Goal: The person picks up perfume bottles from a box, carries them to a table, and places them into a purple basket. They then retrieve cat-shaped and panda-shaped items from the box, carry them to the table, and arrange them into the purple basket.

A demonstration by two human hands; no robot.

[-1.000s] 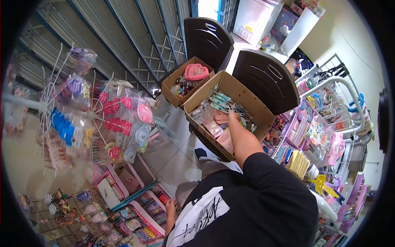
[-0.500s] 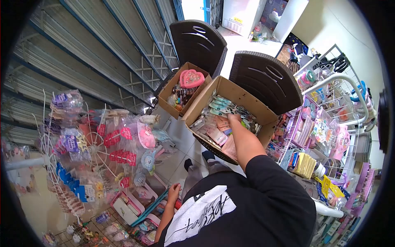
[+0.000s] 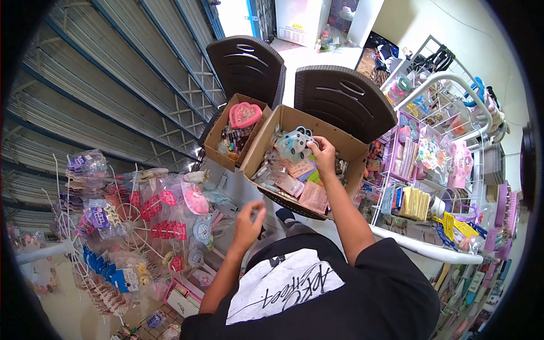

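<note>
A clear plastic packet [image 3: 294,144] of pale blue, rounded items sits in the right hand [image 3: 324,154], whose grip pinches the packet's right edge and holds it raised above the middle of the large cardboard box [image 3: 258,148]. The box is open-topped with plain brown walls, and glossy flat packets [image 3: 300,184] in pink, peach and green lie loosely layered inside it, filling its near half. It rests on a dark woven chair [image 3: 345,99] with a curved slatted back. Just beside its left wall stands a smaller cardboard box [image 3: 218,133] holding a pink heart-shaped case [image 3: 245,114], on a 2nd dark chair [image 3: 243,59]. The left hand [image 3: 249,220] hangs in the air near the box's near left corner, fingers curled, its grip loosely clenched on nothing I can make out. Left of it a wire rack [image 3: 136,218] carries bagged trinkets; to the right a white wire shelf [image 3: 430,153] crowds close to the box.
</note>
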